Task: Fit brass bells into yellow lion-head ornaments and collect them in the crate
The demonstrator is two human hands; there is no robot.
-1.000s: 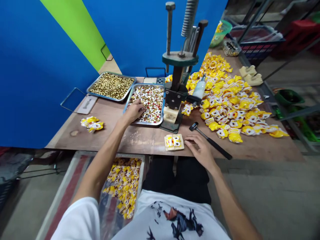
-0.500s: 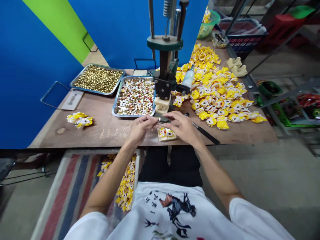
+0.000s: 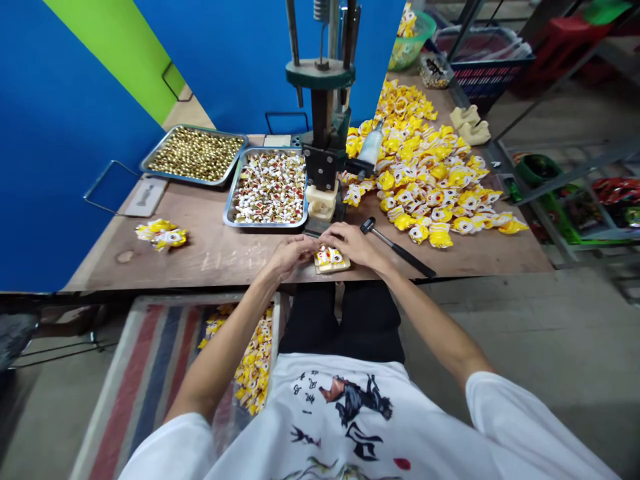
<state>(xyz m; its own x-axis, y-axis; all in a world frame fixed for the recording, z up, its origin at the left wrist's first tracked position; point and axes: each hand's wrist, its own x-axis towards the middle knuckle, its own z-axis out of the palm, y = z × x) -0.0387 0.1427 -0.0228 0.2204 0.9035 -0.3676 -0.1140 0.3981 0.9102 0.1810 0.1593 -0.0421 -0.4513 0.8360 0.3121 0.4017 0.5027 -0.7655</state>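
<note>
A yellow-and-white plastic animal figure (image 3: 336, 256) with a painted face lies in a cream block (image 3: 332, 268) at the table's front edge. My left hand (image 3: 294, 255) is at its left edge, fingertips pinched together; whatever they hold is too small to make out. From the upper right my right hand (image 3: 354, 244) reaches over the figure, its bent fingers closed at the figure's upper edge. Those fingers hide the contact point and anything between them. Just behind both hands stands a hand press (image 3: 320, 160) with a cream block (image 3: 321, 203) under its head.
Left of the press are a tray of small white, red and gold pieces (image 3: 273, 190) and a tray of gold beads (image 3: 195, 155). A hammer (image 3: 400, 250) lies right of my hands, before a heap of yellow figures (image 3: 430, 180). More figures (image 3: 161, 235) lie at left.
Both hands have come down onto the figure in the block. The small white piece seen at my left fingertips is now hidden. The view has shifted slightly, and more of the hammer shows.
</note>
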